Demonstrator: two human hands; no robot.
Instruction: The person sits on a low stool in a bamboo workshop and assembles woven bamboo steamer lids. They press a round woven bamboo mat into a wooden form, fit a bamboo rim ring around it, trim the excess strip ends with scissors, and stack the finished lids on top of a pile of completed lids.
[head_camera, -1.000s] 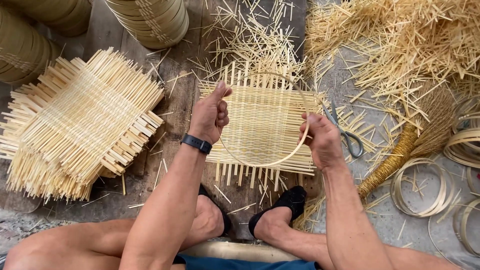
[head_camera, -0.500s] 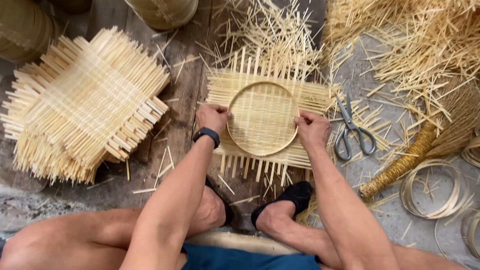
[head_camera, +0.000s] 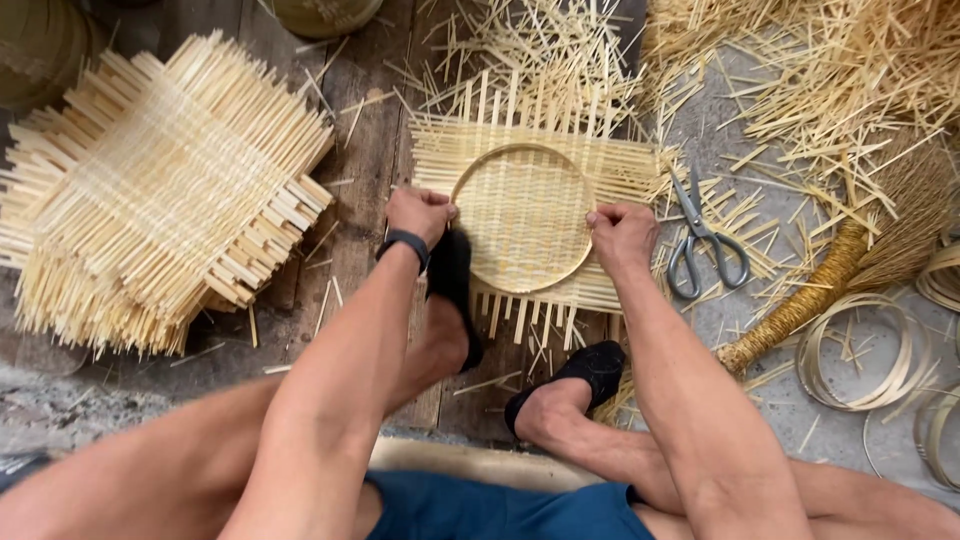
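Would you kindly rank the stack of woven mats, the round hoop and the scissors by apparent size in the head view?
1. Stack of woven mats, largest.
2. Round hoop, pressed by both hands.
3. Scissors, smallest.

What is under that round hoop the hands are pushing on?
A square woven bamboo mat lies under the round hoop, its loose strips sticking out all around. The wooden boards beneath the mat are covered there.

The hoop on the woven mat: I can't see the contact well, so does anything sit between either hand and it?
Nothing visible does. The left hand and right hand press directly on opposite sides of the hoop on the woven mat. The scissors lie apart, beyond the right hand.
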